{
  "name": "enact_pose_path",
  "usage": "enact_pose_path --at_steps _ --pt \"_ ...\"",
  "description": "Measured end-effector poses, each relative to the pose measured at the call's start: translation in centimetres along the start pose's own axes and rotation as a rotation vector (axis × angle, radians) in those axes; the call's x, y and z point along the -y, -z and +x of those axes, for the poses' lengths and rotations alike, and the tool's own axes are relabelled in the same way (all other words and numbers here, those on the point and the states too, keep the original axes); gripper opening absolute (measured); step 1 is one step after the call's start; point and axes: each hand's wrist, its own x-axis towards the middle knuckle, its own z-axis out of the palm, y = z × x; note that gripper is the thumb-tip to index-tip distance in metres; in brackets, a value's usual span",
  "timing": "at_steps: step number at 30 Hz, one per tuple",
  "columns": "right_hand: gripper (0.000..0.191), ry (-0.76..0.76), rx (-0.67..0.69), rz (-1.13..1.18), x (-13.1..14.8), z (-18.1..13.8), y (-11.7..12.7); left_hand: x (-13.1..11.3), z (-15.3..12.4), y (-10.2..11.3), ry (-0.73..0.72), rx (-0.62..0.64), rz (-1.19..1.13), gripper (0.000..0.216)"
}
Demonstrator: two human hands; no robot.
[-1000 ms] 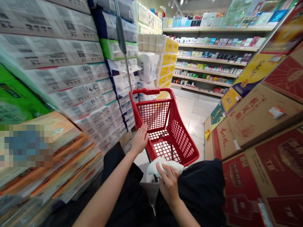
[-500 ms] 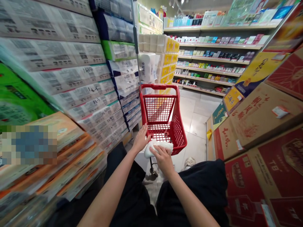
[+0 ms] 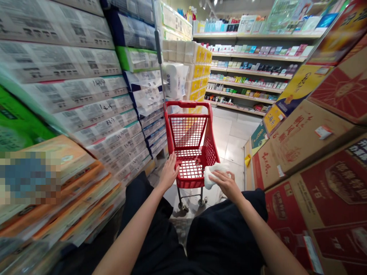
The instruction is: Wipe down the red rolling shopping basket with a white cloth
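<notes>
A small red shopping cart (image 3: 189, 141) stands in a shop aisle just ahead of my knees, with a tall metal pole (image 3: 158, 53) rising from its left rear corner. My left hand (image 3: 168, 172) grips the near left corner of the cart's basket, fingers curled on the rim. My right hand (image 3: 227, 182) presses a white cloth (image 3: 213, 172) against the basket's right outer side, fingers closed on the cloth. The basket looks empty.
Stacked packs of tissue paper (image 3: 94, 114) wall the left side. Red and brown cardboard cartons (image 3: 309, 160) are stacked on the right. Shelves of small goods (image 3: 252, 65) line the far wall. Pale floor tiles (image 3: 232, 137) run beyond the cart.
The cart has turned and rolled a little away from me. My right hand has carried the cloth from the near rim round to the basket's right side. The left hand stayed on the corner.
</notes>
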Motion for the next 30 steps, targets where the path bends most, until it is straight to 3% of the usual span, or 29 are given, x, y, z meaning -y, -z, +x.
enact_pose_path --at_steps 5,10,18,21,25,30 --pt "0.034 -0.065 -0.058 0.061 0.9 -0.3 -1.1 -1.5 -3.9 0.6 -0.155 0.051 0.15 0.06" --pt "0.034 -0.162 -0.164 0.038 2.8 -0.7 -2.2 -0.8 -5.5 1.8 -0.292 0.099 0.264 0.061" --pt "0.041 -0.115 -0.085 0.065 11.4 4.1 -5.4 -0.1 -5.8 1.7 -0.319 0.097 0.278 0.069" --pt "0.042 -0.123 -0.058 0.075 13.0 5.2 -5.9 -0.2 -6.0 1.6 -0.29 0.085 0.284 0.074" --pt "0.045 -0.031 -0.021 0.046 10.8 4.0 -4.8 -0.3 -6.0 1.9 -0.279 0.092 0.294 0.071" --pt "0.044 0.001 -0.023 -0.016 4.0 0.8 -1.5 -0.7 -5.8 2.4 -0.283 0.08 0.26 0.065"
